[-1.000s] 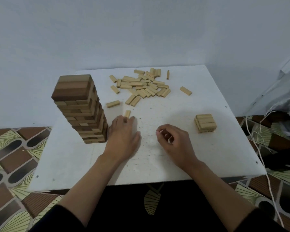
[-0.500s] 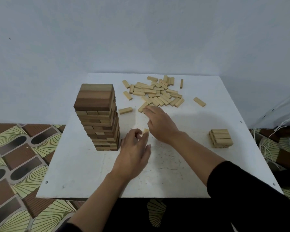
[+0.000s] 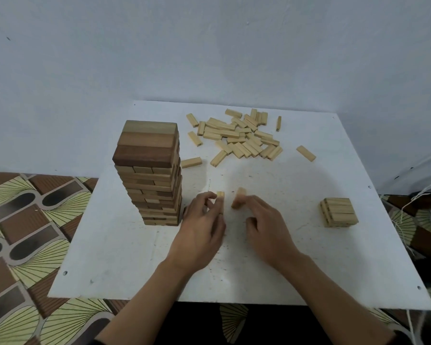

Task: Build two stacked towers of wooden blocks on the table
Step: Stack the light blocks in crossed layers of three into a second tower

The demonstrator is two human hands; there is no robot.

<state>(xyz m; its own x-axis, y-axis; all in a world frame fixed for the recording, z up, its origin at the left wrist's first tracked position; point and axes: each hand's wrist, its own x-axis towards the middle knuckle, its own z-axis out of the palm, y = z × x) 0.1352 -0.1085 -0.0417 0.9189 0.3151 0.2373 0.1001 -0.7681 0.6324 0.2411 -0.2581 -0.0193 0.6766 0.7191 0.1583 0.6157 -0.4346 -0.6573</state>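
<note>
Grip | left hand fingers pinch pale block at tips | right hand fingers pinch blurred block

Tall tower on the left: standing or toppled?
Standing. The tall tower rises upright from the table, with its layers stacked in place and the wide darker blocks on top lying level.

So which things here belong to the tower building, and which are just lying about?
Job: tall tower, short stack, loose blocks, a block in the left hand, another block in the right hand, table.
Lying about: white cords, patterned floor.
</note>
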